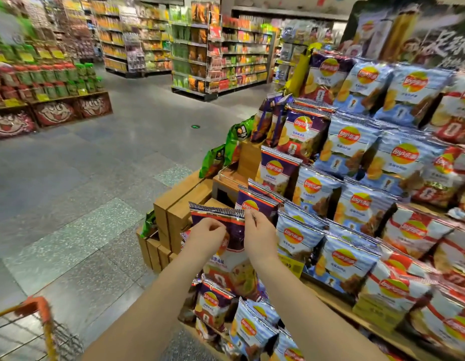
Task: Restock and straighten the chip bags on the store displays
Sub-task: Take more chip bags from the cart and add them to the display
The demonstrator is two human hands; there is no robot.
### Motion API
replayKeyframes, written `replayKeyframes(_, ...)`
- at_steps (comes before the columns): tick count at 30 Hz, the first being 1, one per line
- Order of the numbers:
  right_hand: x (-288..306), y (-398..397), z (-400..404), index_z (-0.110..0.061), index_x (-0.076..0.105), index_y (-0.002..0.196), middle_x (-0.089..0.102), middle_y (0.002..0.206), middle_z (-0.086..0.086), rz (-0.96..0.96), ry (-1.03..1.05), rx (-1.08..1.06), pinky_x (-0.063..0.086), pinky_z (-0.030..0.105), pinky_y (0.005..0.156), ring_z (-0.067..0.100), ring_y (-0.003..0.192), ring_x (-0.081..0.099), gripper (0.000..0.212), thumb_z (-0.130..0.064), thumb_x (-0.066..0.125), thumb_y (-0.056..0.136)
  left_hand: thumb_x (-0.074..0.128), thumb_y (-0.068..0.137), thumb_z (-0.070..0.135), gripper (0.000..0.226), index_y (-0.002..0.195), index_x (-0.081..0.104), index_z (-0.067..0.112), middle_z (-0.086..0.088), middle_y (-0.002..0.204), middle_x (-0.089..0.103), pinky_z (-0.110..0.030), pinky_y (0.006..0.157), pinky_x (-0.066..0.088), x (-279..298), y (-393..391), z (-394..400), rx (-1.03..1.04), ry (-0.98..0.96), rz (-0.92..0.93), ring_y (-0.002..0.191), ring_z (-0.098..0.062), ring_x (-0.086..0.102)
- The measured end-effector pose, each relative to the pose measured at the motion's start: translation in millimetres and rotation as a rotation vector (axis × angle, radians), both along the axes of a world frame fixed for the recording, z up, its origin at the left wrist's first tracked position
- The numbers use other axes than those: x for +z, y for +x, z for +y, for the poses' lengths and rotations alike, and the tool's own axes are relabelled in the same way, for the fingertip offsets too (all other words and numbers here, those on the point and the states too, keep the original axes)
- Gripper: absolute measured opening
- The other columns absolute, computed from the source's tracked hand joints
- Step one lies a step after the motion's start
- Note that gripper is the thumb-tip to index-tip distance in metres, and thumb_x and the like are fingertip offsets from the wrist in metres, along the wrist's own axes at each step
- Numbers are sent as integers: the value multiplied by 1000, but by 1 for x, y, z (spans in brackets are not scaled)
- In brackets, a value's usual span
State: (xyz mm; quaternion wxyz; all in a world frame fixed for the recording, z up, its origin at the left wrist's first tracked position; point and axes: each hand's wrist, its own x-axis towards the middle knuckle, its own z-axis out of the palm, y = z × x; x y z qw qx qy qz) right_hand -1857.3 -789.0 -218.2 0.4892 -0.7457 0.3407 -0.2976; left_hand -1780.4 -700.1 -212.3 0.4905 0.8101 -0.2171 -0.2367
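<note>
A purple chip bag [232,252] stands upright at the left end of a stepped wooden display [179,207]. My left hand [206,237] grips its upper left part with curled fingers. My right hand [258,234] pinches the bag's top edge on the right side. Behind it stands another purple bag [257,204]. Rows of blue bags [348,259] and red-and-white bags [413,230] fill the tiers to the right. More purple and blue bags [215,306] lie on the lowest tier below my arms.
An orange-handled shopping cart [41,321] sits at the lower left. Green bags [235,142] hang off the display's far left corner. A low stand of red and green snack packs [43,84] stands across the grey tiled aisle, with shelving further back.
</note>
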Motion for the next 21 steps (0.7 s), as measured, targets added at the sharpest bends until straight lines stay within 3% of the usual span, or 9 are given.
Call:
replayKeyframes(5, 3, 50, -19, -15, 62, 94, 50, 70, -8, 1, 34, -36, 36, 26, 64, 11, 70, 47, 32, -33, 37, 102, 50, 93, 24, 14, 105, 55, 19, 1, 98, 56, -22, 59, 36, -5, 51, -14, 31, 39, -2, 80, -9, 52)
replayKeyframes(9, 9, 90, -33, -17, 63, 100, 60, 81, -6, 27, 38, -31, 49, 39, 76, 14, 81, 57, 32, -36, 37, 101, 51, 93, 23, 20, 112, 53, 19, 0, 107, 56, -23, 59, 40, -11, 87, -17, 48, 51, 36, 73, -2, 48)
replayKeyframes(12, 11, 118, -45, -10, 64, 106, 64, 93, 3, 24, 59, -28, 49, 48, 87, 22, 93, 60, 36, -35, 37, 102, 50, 94, 22, 27, 121, 51, 23, 0, 113, 53, -20, 55, 37, -18, 113, -20, 61, 70, 98, 67, -4, 47)
replayKeyframes(16, 5, 145, -62, -11, 64, 111, 66, 101, 2, -2, 111, -29, 51, 48, 89, 19, 98, 61, 40, -40, 38, 100, 49, 94, 20, 41, 134, 42, 23, 5, 95, 52, -20, 53, 37, -26, 130, -34, 69, 86, 151, 62, -6, 47)
replayKeyframes(21, 0, 171, -95, -26, 62, 86, 66, 90, -1, -32, 189, -39, 53, 48, 87, 19, 91, 63, 28, -35, 39, 101, 50, 95, 15, 46, 138, 37, 20, 13, 79, 43, -18, 53, 36, -32, 149, -70, 84, 53, 217, 62, -3, 45)
